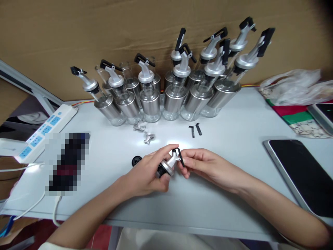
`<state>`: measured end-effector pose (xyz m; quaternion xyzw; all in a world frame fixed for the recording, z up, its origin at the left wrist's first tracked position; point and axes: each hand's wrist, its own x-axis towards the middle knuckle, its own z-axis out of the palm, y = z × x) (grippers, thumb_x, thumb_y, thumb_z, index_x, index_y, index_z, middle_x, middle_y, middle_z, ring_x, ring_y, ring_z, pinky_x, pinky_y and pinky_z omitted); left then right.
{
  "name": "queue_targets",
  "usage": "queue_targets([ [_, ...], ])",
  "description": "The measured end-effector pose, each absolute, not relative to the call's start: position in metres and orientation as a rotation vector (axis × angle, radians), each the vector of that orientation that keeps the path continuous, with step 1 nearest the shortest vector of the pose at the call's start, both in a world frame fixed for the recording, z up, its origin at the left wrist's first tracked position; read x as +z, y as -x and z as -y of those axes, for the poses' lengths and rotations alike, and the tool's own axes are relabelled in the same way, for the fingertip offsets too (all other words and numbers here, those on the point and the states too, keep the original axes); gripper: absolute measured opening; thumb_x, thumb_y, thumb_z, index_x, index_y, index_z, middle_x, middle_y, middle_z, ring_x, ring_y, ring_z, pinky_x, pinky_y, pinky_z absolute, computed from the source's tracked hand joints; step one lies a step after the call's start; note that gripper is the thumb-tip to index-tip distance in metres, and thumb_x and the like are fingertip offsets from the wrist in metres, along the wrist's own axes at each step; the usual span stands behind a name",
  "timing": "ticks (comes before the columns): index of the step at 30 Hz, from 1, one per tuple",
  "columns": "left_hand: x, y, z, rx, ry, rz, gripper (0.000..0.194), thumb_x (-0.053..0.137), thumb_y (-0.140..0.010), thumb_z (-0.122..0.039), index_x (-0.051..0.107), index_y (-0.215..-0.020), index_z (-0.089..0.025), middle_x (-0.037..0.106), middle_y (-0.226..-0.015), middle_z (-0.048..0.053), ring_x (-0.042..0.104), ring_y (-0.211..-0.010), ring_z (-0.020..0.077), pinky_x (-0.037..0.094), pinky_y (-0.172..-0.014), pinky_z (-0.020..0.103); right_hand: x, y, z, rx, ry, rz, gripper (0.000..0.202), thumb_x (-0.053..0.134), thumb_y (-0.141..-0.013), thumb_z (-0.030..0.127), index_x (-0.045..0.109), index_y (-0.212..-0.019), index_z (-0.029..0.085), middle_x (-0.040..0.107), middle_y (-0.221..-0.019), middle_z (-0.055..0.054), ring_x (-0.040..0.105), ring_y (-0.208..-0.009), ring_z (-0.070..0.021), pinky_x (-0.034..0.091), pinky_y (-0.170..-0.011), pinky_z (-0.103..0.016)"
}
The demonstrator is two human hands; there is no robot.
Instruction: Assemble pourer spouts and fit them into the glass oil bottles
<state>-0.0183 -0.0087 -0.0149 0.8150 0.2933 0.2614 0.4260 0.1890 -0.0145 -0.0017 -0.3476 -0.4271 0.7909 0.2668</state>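
Near the front middle of the table, my left hand (pixel 148 170) is closed around a silver pourer spout (pixel 169 165) with a black stopper base, its index finger over the spout's tip. A black flip lever (pixel 180 157) sits at the top of that spout. My right hand (pixel 199 161) pinches the lower end of the lever between thumb and fingers. Behind my left hand lies a round black part (pixel 136 160), partly covered. Farther back are two loose silver spout pieces (pixel 149 138) and two loose black levers (pixel 198 129).
Several steel-and-glass bottles (pixel 150 100) with pourers line the back, before a cardboard wall (pixel 117 31). At left are a power strip (pixel 49 128) and a blurred-out phone (pixel 69 163) with cables. On the right lie a large phone (pixel 301 173) and a plastic bag (pixel 293 85).
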Motion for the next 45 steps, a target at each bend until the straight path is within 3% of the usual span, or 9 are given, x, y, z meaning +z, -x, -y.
queue_targets([
  [7, -0.0127, 0.0168, 0.0087, 0.724, -2.139, -0.689, 0.051, 0.040, -0.089, -0.041, 0.032, -0.133, -0.018, 0.059, -0.083, 0.003, 0.056, -0.071, 0.0152, 0.049, -0.075, 0.029, -0.0008, -0.1907, 0.0141, 2.160, 0.894, 1.262, 0.037, 0.059, -0.085, 0.050, 0.060, -0.073, 0.015, 0.058, -0.069, 0.000, 0.051, -0.068, -0.0124, 0.038, -0.071, -0.027],
  [19, -0.0107, 0.0152, 0.0062, 0.759, -2.307, -0.691, 0.046, 0.037, -0.086, -0.034, 0.033, -0.129, -0.018, 0.059, -0.080, 0.002, 0.054, -0.064, 0.0132, 0.049, -0.064, 0.023, 0.0005, -0.1916, 0.0133, 2.182, 0.879, 1.267, 0.039, 0.061, -0.083, 0.050, 0.061, -0.070, 0.014, 0.059, -0.065, -0.001, 0.052, -0.065, -0.0129, 0.038, -0.072, -0.028],
  [29, -0.0133, 0.0126, 0.0107, 0.800, -2.402, -0.711, 0.057, 0.041, -0.071, -0.021, 0.028, -0.127, -0.021, 0.059, -0.076, -0.002, 0.053, -0.061, 0.0138, 0.048, -0.066, 0.025, 0.0043, -0.1894, 0.0145, 2.096, 0.897, 1.372, 0.041, 0.060, -0.082, 0.054, 0.060, -0.070, 0.015, 0.059, -0.066, -0.001, 0.053, -0.066, -0.0136, 0.042, -0.073, -0.029],
  [36, -0.0153, 0.0109, 0.0088, 0.810, -2.407, -0.754, 0.058, 0.040, -0.070, -0.021, 0.027, -0.126, -0.022, 0.060, -0.073, -0.003, 0.057, -0.060, 0.0146, 0.049, -0.067, 0.028, 0.0030, -0.1845, 0.0181, 1.927, 0.995, 1.413, 0.038, 0.058, -0.084, 0.050, 0.056, -0.066, 0.017, 0.055, -0.066, 0.000, 0.051, -0.066, -0.0132, 0.042, -0.072, -0.027],
  [45, -0.0132, 0.0125, 0.0086, 0.824, -2.471, -0.807, 0.054, 0.045, -0.069, -0.031, 0.033, -0.121, -0.021, 0.057, -0.076, -0.002, 0.056, -0.061, 0.0146, 0.047, -0.064, 0.028, 0.0015, -0.1828, 0.0205, 2.050, 0.858, 1.280, 0.022, 0.066, -0.082, 0.036, 0.064, -0.093, 0.016, 0.061, -0.090, -0.003, 0.057, -0.085, -0.0148, 0.044, -0.083, -0.030],
])
